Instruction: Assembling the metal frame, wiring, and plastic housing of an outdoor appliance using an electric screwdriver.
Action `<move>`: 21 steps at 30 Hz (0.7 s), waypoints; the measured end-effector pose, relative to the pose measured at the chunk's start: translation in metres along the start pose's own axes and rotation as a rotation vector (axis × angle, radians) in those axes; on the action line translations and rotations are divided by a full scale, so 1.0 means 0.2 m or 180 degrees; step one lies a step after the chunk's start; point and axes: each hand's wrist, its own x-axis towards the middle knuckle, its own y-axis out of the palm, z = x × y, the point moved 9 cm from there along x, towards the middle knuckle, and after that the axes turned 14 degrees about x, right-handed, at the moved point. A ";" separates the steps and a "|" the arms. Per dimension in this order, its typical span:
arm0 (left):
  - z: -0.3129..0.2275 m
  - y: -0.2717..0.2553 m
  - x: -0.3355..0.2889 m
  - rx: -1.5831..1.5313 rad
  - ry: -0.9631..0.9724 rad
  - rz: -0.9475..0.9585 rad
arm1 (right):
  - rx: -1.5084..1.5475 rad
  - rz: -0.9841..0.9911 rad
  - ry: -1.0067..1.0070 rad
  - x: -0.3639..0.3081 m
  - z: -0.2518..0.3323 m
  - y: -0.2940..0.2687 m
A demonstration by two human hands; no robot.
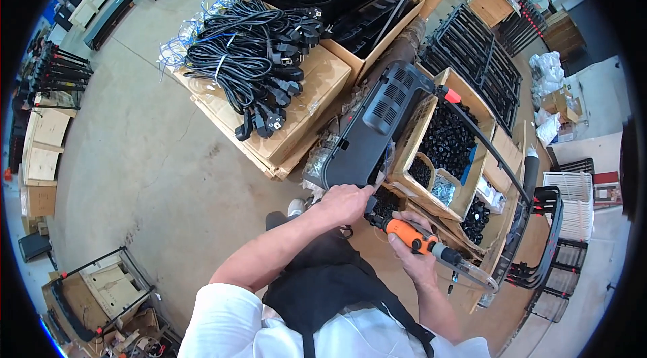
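A long black plastic housing [350,146] with a raised, slotted vent cover [389,99] lies tilted in front of me, its near end beside my left hand. My left hand [347,204] is closed at that end, fingertips together near the driver's tip; what they pinch is hidden. My right hand [414,253] is wrapped round an orange and black power screwdriver [404,231], held low on the right. A clear hose [482,278] curves from its back end. The driver points left toward the housing's near end, close to my left fingers.
Bundled black power cables [236,48] lie on a cardboard box [306,112] at the left. Behind stands an open carton [350,55] of black mouldings. To the right, a parts box [404,176] holds small black pieces and screws. Black metal frames [472,55] stand beyond.
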 end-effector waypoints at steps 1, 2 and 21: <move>-0.01 0.04 0.01 0.0298 0.0103 0.0330 | -0.0200 0.0056 0.0008 0.01 0.00 0.01; 0.00 0.04 0.01 0.0296 0.0121 0.0336 | -0.0206 0.0038 0.0009 0.01 0.00 0.02; 0.20 0.32 -0.35 -0.5119 -0.1550 0.0214 | -0.1087 0.0704 -0.0087 0.07 0.11 0.22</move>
